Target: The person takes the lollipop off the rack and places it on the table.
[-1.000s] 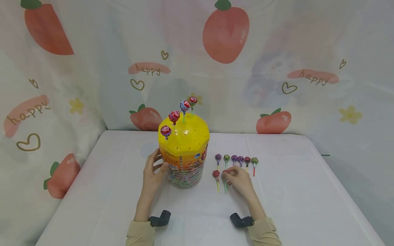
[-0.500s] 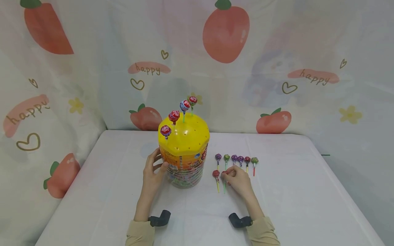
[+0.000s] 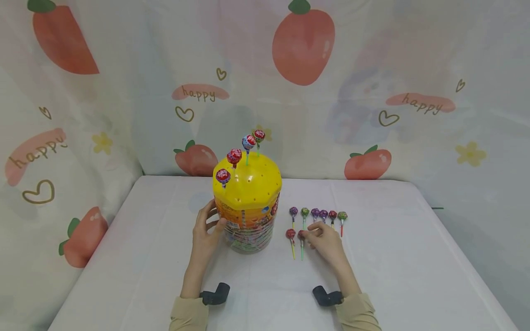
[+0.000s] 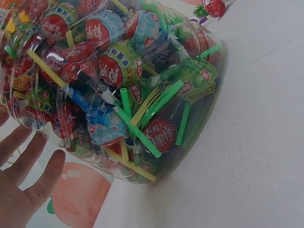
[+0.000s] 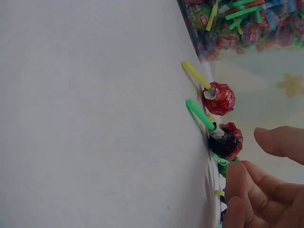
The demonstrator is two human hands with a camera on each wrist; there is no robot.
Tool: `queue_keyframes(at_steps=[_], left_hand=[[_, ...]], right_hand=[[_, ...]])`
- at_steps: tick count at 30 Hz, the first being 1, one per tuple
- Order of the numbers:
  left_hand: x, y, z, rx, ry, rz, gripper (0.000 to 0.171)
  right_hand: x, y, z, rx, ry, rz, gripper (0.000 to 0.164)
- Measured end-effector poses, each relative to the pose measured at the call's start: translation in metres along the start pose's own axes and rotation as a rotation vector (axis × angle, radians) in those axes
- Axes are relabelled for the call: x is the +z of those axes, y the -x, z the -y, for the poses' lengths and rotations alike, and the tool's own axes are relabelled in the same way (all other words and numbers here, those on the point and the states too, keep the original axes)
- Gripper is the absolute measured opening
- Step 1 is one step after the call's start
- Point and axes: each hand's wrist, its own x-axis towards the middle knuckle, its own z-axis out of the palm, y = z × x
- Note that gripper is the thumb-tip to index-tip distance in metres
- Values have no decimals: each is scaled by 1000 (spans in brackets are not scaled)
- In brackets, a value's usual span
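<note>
A clear plastic jar (image 3: 248,239) packed with wrapped lollipops stands under a domed yellow lid (image 3: 258,181) with small holes. Several lollipops rise from the lid's left and back side, among them a blue-and-red one (image 3: 249,142). My left hand (image 3: 207,232) rests against the jar's left side, thumb toward the front; its fingers (image 4: 45,183) look fairly straight. On the cloth lies a dark red lollipop with a green stick (image 5: 230,142). Right beside its head is my right hand (image 3: 327,241), thumb and fingertips apart, nothing pinched between them.
A red lollipop with a yellow stick (image 3: 291,235) lies between the jar and my right hand. Behind them a row of several lollipops, including a green one (image 3: 342,216), lies on the white tablecloth (image 3: 397,257). A printed curtain (image 3: 265,105) hangs behind the table.
My right thumb and fingers have come off the green-stick lollipop's head, and the hand has shifted slightly right. That lollipop lies slightly left of where it was. My left hand stays put.
</note>
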Motion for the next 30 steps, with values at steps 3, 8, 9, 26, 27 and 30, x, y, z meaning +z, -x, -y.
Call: queue_keyframes(at_steps=[3, 8, 9, 26, 27, 30], left_hand=[[0, 0, -6, -14, -1, 2, 60], [1, -1, 0, -5, 11, -1, 60], [1, -1, 0, -2, 11, 1, 60], [-3, 3, -27, -53, -38, 13, 60], [-2, 2, -22, -45, -36, 12, 60], [-1, 0, -7, -28, -33, 4, 61]], right_hand=[[-3, 0, 1, -23, 10, -15, 33], [-9, 0, 5, -43, 20, -51, 37], [-10, 0, 6, -47, 16, -60, 36], [-32, -10, 54, -307, -146, -231, 26], [-34, -11, 59, -323, -148, -239, 25], [-40, -12, 72, -367, -155, -253, 24]])
